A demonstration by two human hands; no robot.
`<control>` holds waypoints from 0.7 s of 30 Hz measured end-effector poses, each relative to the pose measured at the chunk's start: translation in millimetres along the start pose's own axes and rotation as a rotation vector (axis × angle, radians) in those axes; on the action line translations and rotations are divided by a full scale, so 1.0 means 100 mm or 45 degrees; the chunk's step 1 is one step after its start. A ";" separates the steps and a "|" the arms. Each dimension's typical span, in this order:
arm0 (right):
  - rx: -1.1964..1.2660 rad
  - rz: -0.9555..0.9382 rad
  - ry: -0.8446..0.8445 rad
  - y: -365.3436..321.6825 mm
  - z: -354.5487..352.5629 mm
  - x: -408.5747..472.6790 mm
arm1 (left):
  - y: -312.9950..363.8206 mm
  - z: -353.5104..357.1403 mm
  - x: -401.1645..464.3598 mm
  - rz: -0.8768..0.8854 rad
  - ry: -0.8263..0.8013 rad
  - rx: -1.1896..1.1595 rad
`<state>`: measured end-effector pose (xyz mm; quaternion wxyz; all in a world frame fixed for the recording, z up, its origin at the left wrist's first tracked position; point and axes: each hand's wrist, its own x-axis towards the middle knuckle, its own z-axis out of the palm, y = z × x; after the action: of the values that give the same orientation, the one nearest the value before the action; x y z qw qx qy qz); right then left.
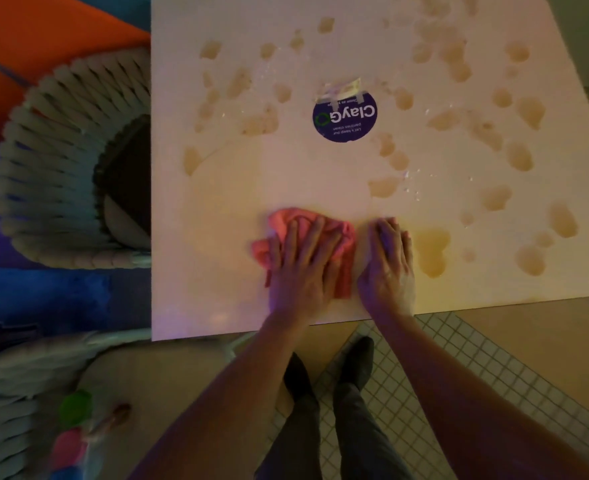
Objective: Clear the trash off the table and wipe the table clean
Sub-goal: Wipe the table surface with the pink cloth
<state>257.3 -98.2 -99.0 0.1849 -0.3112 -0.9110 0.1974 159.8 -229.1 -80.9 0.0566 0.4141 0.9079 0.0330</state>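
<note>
Wiping looks only begun: the left hand (303,261) presses straight fingers on the pink cloth (341,244) at lower centre of the surface (216,202), the right hand (388,265) rests flat beside it, while brown spills (431,251) dot the frame's upper and right areas.

A woven chair (61,161) stands at the left by a bright orange and blue rug (43,299). The floor (535,341) is brown, with a patch of small white tiles (424,375). The light is dim and warm.
</note>
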 end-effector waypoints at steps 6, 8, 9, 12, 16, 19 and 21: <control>-0.018 0.025 -0.043 -0.07 -0.09 0.05 | -0.70 -0.10 -0.84 -0.092 -0.059 -0.006; -0.036 0.038 -0.052 -0.14 -0.09 0.10 | -0.94 -0.13 -0.89 -0.189 -0.072 -0.015; -0.045 0.037 -0.057 -0.19 -0.08 0.14 | -1.03 -0.15 -0.86 -0.246 -0.067 -0.024; -0.059 0.003 -0.072 -0.34 0.01 0.31 | -1.23 -0.17 -0.65 -0.414 -0.007 -0.069; -0.066 -0.024 -0.042 -0.48 0.23 0.71 | -1.44 -0.17 -0.20 -0.678 0.083 -0.071; -0.102 -0.030 -0.046 -0.58 0.41 1.10 | -1.60 -0.18 0.25 -0.820 0.129 -0.087; -0.125 -0.025 -0.047 -0.63 0.54 1.39 | -1.72 -0.18 0.56 -0.864 0.163 -0.076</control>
<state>98.5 -68.7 -85.8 0.1544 -0.3073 -0.9259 0.1563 -7.5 -299.7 -85.7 0.0195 0.0838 0.9942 0.0647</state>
